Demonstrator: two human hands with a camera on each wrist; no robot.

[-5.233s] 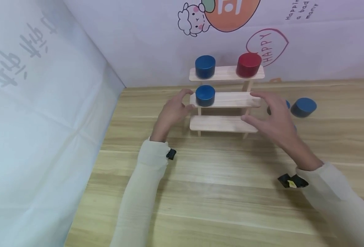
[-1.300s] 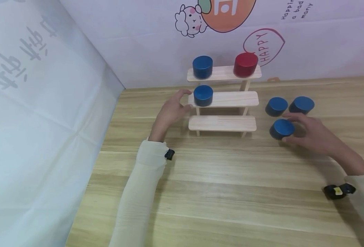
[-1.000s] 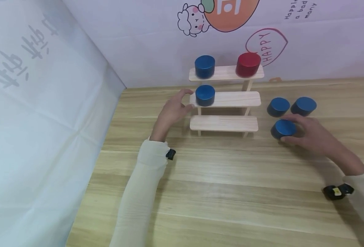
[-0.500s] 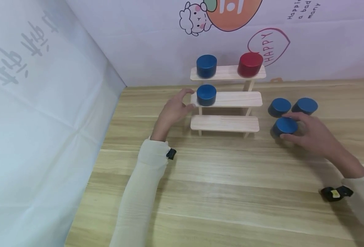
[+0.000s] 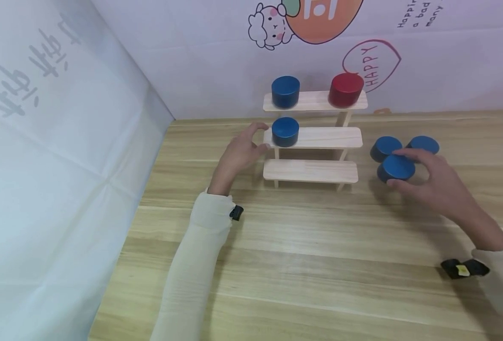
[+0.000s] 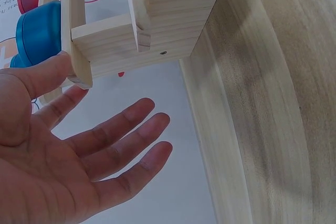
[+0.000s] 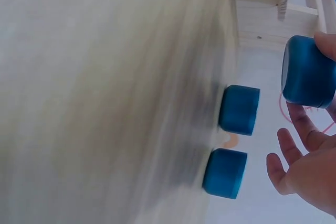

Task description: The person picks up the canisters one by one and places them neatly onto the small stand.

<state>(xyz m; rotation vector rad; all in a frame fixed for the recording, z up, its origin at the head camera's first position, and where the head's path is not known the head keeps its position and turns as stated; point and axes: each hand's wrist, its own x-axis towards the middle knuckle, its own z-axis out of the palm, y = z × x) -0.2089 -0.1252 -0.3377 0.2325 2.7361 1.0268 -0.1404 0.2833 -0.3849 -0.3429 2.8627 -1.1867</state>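
In the head view a three-tier wooden shelf rack [image 5: 311,170] stands against the back wall. My left hand [image 5: 239,150] pinches the left end of its middle board between thumb and index finger; the other fingers [image 6: 139,153] stretch out free in the left wrist view. On that board, beside my left thumb, sits a round blue tin [image 5: 285,132]. To the right of the rack my right hand [image 5: 436,182] grips another round blue tin [image 5: 396,168] between thumb and fingers. The right wrist view shows this held tin [image 7: 308,74] raised off the table.
On the top board are a blue tin [image 5: 285,92] at left and a red tin [image 5: 346,90] at right. Two blue tins, one nearer [image 5: 386,148] and one farther right [image 5: 423,145], stand on the table behind the held one. A white cloth wall [image 5: 63,189] borders the left.
My right hand has moved from the rack's right end to the tins at right, taken hold of the front blue one and lifted it. The left hand stays at the rack.
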